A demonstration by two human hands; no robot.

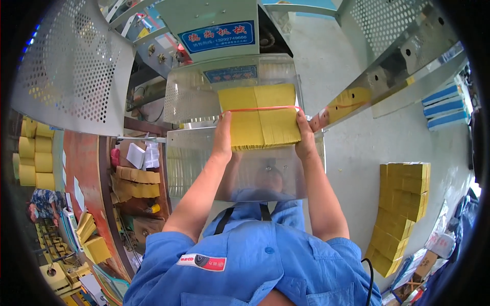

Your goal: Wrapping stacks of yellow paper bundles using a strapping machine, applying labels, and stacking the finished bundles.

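A thick block of yellow paper sheets point(263, 127), in two side-by-side stacks, lies on the shiny metal plate point(191, 158) of a machine in front of me. A thin red strap point(260, 108) runs across it from side to side. My left hand point(223, 136) grips the block's left end, thumb near the strap. At the right end, my right hand point(305, 137) presses in the same way, fingers partly hidden behind the paper. The block is held between both hands.
The machine's grey housing point(214, 13) rises ahead, with perforated metal panels point(76, 66) on either side. A reddish-brown table point(84, 178) stands left, and another person point(45, 204) is beyond it. Stacked yellow paper bundles point(400, 204) stand on the floor at right.
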